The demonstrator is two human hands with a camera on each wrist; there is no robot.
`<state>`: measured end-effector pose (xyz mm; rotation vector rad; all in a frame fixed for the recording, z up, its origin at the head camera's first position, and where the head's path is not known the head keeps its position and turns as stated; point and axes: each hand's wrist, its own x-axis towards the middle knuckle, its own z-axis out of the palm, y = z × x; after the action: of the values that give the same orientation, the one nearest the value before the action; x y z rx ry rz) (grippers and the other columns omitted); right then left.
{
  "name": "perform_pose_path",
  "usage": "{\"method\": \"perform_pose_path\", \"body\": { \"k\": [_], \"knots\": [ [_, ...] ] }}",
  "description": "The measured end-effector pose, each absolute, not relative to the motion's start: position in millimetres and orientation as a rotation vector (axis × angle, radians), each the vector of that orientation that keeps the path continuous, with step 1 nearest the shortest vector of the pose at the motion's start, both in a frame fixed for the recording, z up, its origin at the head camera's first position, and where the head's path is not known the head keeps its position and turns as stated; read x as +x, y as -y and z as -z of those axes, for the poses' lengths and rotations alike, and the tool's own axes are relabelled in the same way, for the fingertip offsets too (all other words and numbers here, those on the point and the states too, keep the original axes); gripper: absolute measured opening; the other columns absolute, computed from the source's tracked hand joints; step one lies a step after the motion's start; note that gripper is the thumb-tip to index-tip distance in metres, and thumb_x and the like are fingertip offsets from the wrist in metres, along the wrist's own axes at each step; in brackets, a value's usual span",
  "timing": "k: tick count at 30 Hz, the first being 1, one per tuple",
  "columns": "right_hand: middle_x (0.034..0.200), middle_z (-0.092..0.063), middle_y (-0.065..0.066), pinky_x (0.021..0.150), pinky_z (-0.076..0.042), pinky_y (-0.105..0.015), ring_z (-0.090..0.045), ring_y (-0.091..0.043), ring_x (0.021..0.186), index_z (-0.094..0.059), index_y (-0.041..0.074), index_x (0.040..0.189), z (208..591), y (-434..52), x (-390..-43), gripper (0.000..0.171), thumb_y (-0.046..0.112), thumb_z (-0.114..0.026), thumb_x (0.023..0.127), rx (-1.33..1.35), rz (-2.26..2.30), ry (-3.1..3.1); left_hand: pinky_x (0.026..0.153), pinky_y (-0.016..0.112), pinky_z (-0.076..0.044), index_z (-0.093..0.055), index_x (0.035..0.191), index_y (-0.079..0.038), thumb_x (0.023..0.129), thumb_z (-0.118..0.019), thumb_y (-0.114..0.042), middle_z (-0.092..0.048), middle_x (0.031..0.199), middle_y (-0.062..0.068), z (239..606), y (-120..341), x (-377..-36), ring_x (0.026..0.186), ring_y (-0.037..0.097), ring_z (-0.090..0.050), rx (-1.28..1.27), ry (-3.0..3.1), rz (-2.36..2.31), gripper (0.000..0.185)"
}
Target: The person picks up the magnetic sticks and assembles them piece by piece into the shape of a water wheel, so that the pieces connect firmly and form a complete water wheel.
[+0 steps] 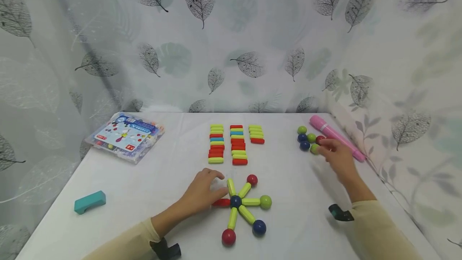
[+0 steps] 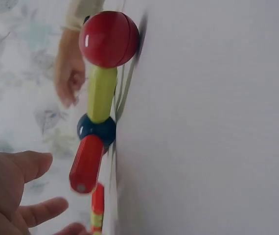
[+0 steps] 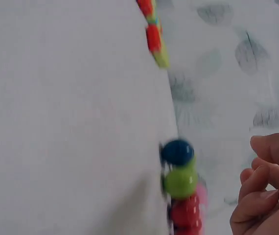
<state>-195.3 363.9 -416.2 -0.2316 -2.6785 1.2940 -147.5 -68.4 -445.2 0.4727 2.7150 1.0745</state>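
On the table (image 1: 288,179), the left hand (image 1: 202,191) rests open-fingered beside the stick star (image 1: 240,204) (touching its red stick (image 1: 221,202)). The right hand (image 1: 337,157), fingers loosely curled and empty, hovers at the balls (image 1: 306,139).

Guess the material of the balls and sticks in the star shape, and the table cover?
Balls: likely glossy hard plastic; highlights show on the red one in the left wrist view.
Sticks: probably the same smooth plastic, with rounded ends and uniform colour.
Table cover: looks like matte white cloth or sheet; no glare.

White table (image 1: 151,179), bearing a plastic box (image 1: 125,136), teal block (image 1: 90,202), three rows of coloured sticks (image 1: 235,143), loose balls (image 1: 307,139), pink pen (image 1: 335,136), stick-and-ball star (image 1: 242,206)
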Motion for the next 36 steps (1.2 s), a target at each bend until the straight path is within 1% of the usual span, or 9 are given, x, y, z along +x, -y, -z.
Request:
{"method": "perform_pose_path", "body": {
  "k": [4, 6, 8, 11, 15, 24, 26, 32, 36],
  "knots": [
    [0.13, -0.058, -0.032, 0.08, -0.051, -0.044, -0.056, -0.041, 0.107, -0.055, -0.006, 0.137, 418, -414, -198, 0.049, 0.026, -0.062, 0.1, -0.358, -1.007, 2.738, 0.073, 0.032, -0.057, -0.067, 0.119, -0.015, 0.089, -0.077, -0.038, -0.064, 0.107, -0.001, 443, 92, -142, 0.094, 0.017, -0.059, 0.436, -2.569, -1.168, 0.04],
    [0.134, -0.053, -0.036, 0.085, -0.047, -0.057, -0.052, -0.051, 0.114, -0.051, -0.007, 0.14, 422, -427, -199, 0.051, 0.025, -0.061, 0.1, -0.386, -0.927, 2.802, 0.068, 0.029, -0.055, -0.068, 0.118, -0.014, 0.089, -0.077, -0.038, -0.065, 0.102, -0.003, 442, 98, -141, 0.087, 0.016, -0.06, 0.441, -2.48, -1.202, 0.038],
    [0.134, -0.052, -0.038, 0.091, -0.043, -0.065, -0.05, -0.055, 0.117, -0.049, -0.009, 0.14, 428, -433, -202, 0.053, 0.023, -0.061, 0.099, -0.387, -0.887, 2.839, 0.067, 0.029, -0.055, -0.069, 0.116, -0.012, 0.089, -0.077, -0.036, -0.066, 0.098, -0.003, 444, 102, -142, 0.083, 0.016, -0.062, 0.46, -2.392, -1.238, 0.037],
    [0.121, -0.057, -0.036, 0.084, -0.046, -0.06, -0.054, -0.05, 0.104, -0.052, -0.012, 0.134, 435, -435, -205, 0.052, 0.02, -0.065, 0.096, -0.363, -0.827, 2.867, 0.067, 0.031, -0.055, -0.07, 0.115, -0.01, 0.089, -0.078, -0.031, -0.067, 0.093, 0.0, 448, 104, -144, 0.078, 0.018, -0.064, 0.454, -2.26, -1.297, 0.034],
    [0.102, -0.061, -0.031, 0.075, -0.044, -0.053, -0.056, -0.043, 0.09, -0.057, -0.015, 0.124, 440, -433, -207, 0.046, 0.017, -0.069, 0.093, -0.285, -0.717, 2.866, 0.064, 0.03, -0.054, -0.071, 0.114, -0.009, 0.089, -0.078, -0.024, -0.07, 0.088, 0.003, 453, 105, -146, 0.074, 0.018, -0.065, 0.399, -2.116, -1.36, 0.031],
    [0.116, -0.058, -0.037, 0.09, -0.041, -0.065, -0.054, -0.051, 0.105, -0.048, -0.016, 0.135, 442, -435, -211, 0.055, 0.018, -0.065, 0.095, -0.375, -0.733, 2.863, 0.06, 0.024, -0.054, -0.068, 0.117, -0.005, 0.089, -0.078, -0.019, -0.075, 0.09, 0.008, 457, 105, -149, 0.074, 0.019, -0.071, 0.32, -1.955, -1.45, 0.032],
    [0.113, -0.059, -0.036, 0.087, -0.042, -0.063, -0.054, -0.05, 0.101, -0.049, -0.017, 0.132, 442, -437, -213, 0.053, 0.018, -0.065, 0.095, -0.388, -0.714, 2.877, 0.06, 0.025, -0.055, -0.069, 0.117, -0.006, 0.089, -0.079, -0.018, -0.074, 0.091, 0.007, 458, 104, -149, 0.074, 0.019, -0.071, 0.313, -1.955, -1.447, 0.032],
    [0.101, -0.062, -0.03, 0.074, -0.042, -0.052, -0.055, -0.043, 0.089, -0.06, -0.014, 0.112, 446, -442, -215, 0.039, 0.018, -0.068, 0.092, -0.407, -0.688, 2.876, 0.063, 0.026, -0.057, -0.072, 0.117, -0.009, 0.087, -0.08, -0.016, -0.072, 0.093, 0.006, 459, 102, -152, 0.075, 0.019, -0.07, 0.327, -1.976, -1.416, 0.032],
    [0.102, -0.065, -0.031, 0.074, -0.043, -0.05, -0.059, -0.043, 0.09, -0.061, -0.012, 0.114, 451, -444, -217, 0.041, 0.021, -0.07, 0.091, -0.397, -0.717, 2.85, 0.064, 0.026, -0.057, -0.074, 0.115, -0.01, 0.088, -0.079, -0.016, -0.072, 0.091, 0.006, 460, 104, -157, 0.074, 0.018, -0.068, 0.364, -1.98, -1.394, 0.028]
  ]
}}
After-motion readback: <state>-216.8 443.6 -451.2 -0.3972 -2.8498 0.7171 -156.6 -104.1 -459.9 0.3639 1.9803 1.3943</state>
